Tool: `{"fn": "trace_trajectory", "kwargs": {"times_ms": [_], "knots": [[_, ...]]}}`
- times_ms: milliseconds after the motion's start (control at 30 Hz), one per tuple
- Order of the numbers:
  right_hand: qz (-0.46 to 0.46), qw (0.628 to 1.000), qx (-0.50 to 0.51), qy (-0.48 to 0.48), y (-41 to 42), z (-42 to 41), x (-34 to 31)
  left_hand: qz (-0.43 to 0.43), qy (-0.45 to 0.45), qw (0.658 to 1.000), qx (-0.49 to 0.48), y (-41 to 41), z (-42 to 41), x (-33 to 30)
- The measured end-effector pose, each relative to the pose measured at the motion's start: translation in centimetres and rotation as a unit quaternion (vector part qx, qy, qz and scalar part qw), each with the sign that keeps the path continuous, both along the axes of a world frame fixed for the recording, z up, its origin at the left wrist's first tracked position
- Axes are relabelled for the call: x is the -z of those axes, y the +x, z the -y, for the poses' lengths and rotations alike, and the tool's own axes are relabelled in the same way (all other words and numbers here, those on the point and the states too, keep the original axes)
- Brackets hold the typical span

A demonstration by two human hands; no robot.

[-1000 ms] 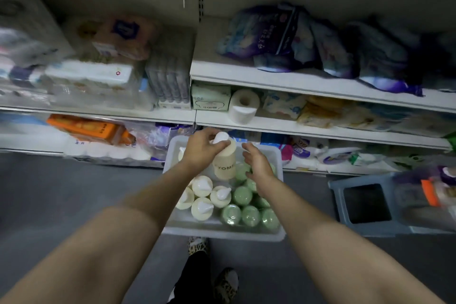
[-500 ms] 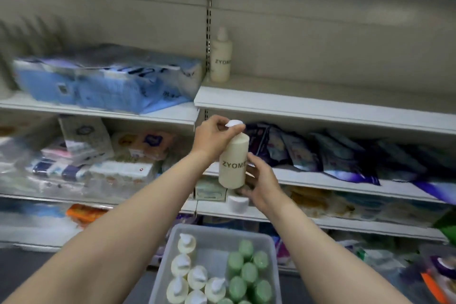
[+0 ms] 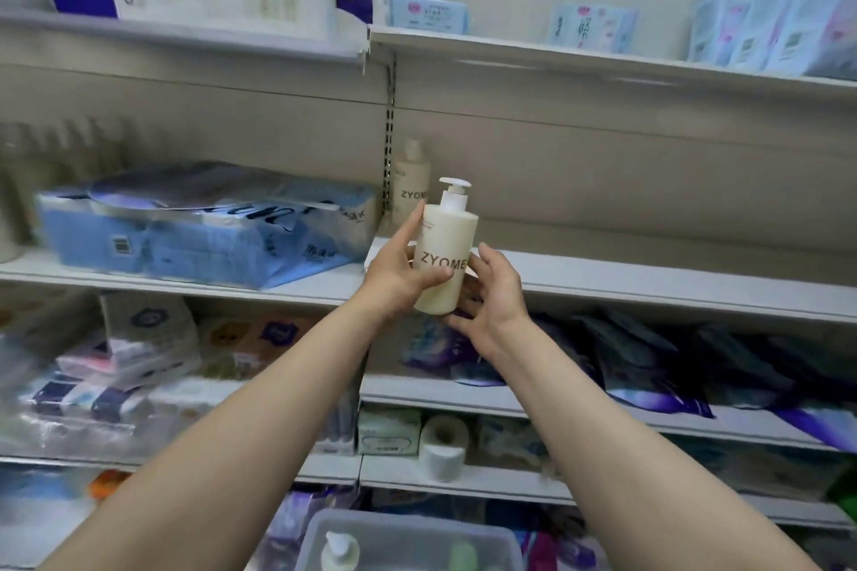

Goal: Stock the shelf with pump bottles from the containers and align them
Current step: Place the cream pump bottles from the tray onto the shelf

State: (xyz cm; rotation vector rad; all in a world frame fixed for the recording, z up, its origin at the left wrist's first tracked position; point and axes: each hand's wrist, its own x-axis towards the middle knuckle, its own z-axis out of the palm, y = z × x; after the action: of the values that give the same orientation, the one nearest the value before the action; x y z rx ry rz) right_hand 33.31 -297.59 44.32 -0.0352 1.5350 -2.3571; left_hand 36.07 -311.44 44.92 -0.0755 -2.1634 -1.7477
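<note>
A cream pump bottle (image 3: 446,246) marked ZYOME is held upright in front of the middle shelf (image 3: 649,281). My left hand (image 3: 399,271) grips its body from the left, thumb across the label. My right hand (image 3: 489,299) cups the bottle's lower right side and base with curled fingers. A second cream pump bottle (image 3: 410,188) stands on that shelf at its far left, against the back wall. At the bottom edge the clear container (image 3: 408,538) shows one cream pump top (image 3: 339,549) and a green bottle (image 3: 463,556).
Blue tissue packs (image 3: 204,223) lie on the shelf bay to the left. Dark purple packs (image 3: 649,366) fill the shelf below. Light blue wipe packs (image 3: 770,19) stand on the shelf above. The middle shelf is bare to the right of the standing bottle.
The bottle has risen from the container to shelf height. My left hand shifted from the pump top to the bottle's body. The view tilted upward.
</note>
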Motion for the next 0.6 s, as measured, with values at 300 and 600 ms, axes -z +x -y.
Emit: {"fn": "trace_trajectory", "kwargs": {"times_ms": [300,600], "knots": [[-0.117,0.989,-0.006,0.091,-4.4,4.1,-1.7,-0.023,-0.027,0.993,-0.115,-4.3,3.3,-0.6],[-0.106,0.988,-0.047,0.102,-11.6,8.1,-0.6,0.001,-0.003,0.995,-0.105,-10.7,7.2,0.9]]}}
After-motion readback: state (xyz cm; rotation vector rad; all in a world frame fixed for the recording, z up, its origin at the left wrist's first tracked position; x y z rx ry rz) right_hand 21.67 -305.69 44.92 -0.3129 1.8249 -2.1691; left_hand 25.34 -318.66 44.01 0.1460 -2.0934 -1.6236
